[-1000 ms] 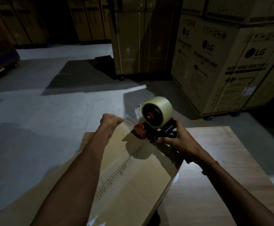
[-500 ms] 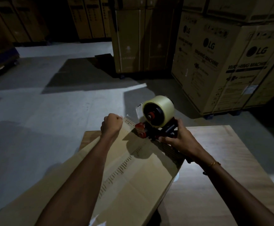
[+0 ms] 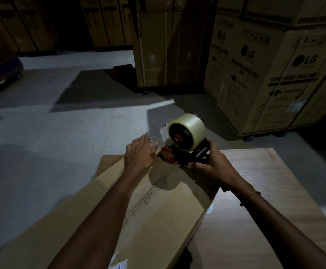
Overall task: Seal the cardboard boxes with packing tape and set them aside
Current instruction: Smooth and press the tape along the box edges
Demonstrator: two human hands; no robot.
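Right hand [image 3: 214, 167] grips the tape dispenser [image 3: 185, 146] by its handle, nose down at the far end of the cardboard box [image 3: 158, 210] on the wooden table [image 3: 265, 220]. Left hand [image 3: 140, 152] lies flat, fingers straight, pressing the clear tape [image 3: 155, 140] over the box's far edge.

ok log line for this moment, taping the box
stage: taping far end | right hand: grips tape dispenser | left hand: flat on cardboard box | table: under box
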